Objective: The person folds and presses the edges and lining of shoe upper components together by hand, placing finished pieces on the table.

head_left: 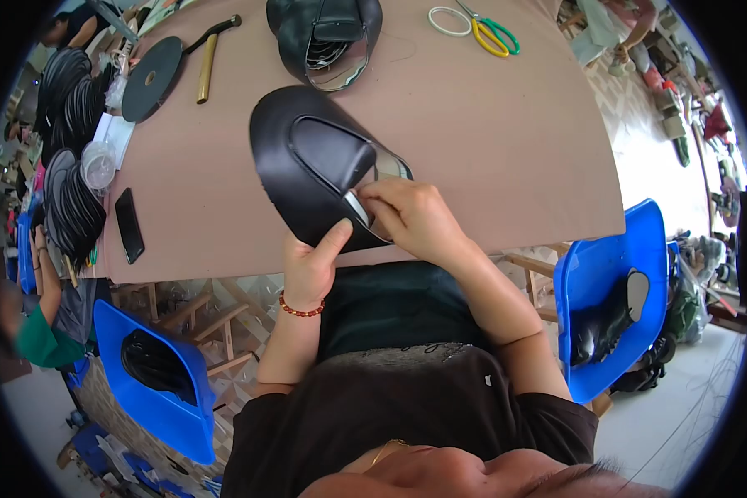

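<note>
A black leather shoe upper (295, 170) with a stitched, rounded front panel is held tilted over the near part of the table. My left hand (311, 261) grips its near edge, thumb on the outside and fingers hidden beneath. At the upper's opening, my right hand (411, 216) has its fingers bent inward, pinching near a pale strip (357, 205) along the edge. Those fingertips are partly hidden, so exactly what they pinch is unclear. Farther back lies a second black upper (328, 37), its opening facing me.
On the table (506, 149) are a hammer (207, 66), a black tape roll (152, 79), scissors (494, 37), a white ring (450, 21) and a phone (129, 226). Stacked black pieces (73, 203) line the left. Blue chairs (153, 398) flank me. A person in green (50, 336) sits left.
</note>
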